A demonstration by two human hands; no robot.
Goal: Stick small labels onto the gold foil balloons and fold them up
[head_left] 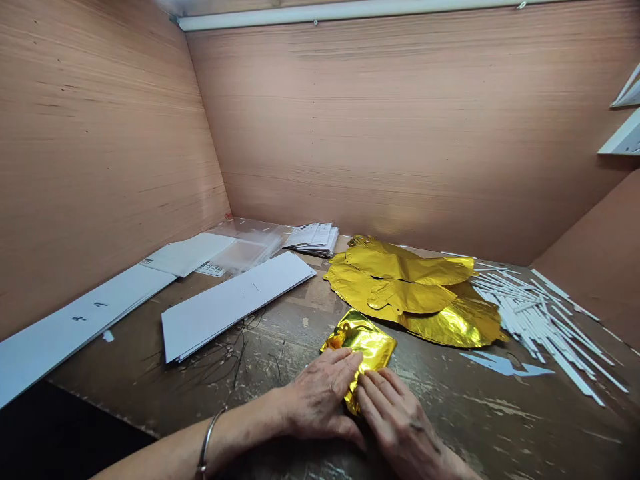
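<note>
A folded gold foil balloon [373, 343] lies on the brown tabletop in front of me. My left hand [320, 393] lies flat over its left side, fingers stretched out and the thumb apart. Against its lower right edge, my right hand [395, 417] has its fingers curled and pressed together on the foil; the fingertips are partly hidden. Just behind it, several flat gold foil balloons [413, 293] are spread in an overlapping pile.
White sticks [535, 310] lie scattered at the right, near a pale blue cut-out piece [505, 365]. Long white cards [235, 303] lie left of centre, with more white cards [95, 317] at the far left. Clear plastic bags [250, 243] and printed papers [313, 237] are by the back wall.
</note>
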